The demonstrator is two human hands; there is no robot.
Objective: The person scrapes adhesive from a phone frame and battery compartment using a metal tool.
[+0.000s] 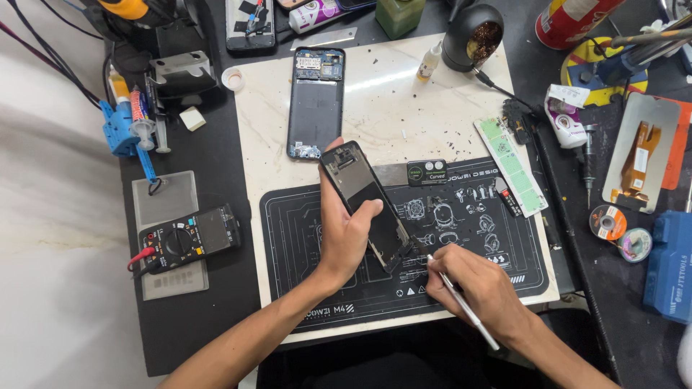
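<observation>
Black and glossy, the phone screen [367, 205] lay tilted in the left hand [344, 234], fingers curled around its edges above the dark work mat [303, 238]. At four o'clock from it, the right hand [476, 284] pinched slim tweezers [461, 299], tips touching the screen's lower end.

A black workbench top [216, 166] carries a pale marble-patterned slab [404, 94], and on the slab's near half lies a black rubber work mat with white line drawings [303, 288]. An opened dark phone body with bare circuit boards [316, 101] lies on the slab. A black multimeter with a round dial [189, 238] and two small solder reels [620, 234] lie on the bench.
</observation>
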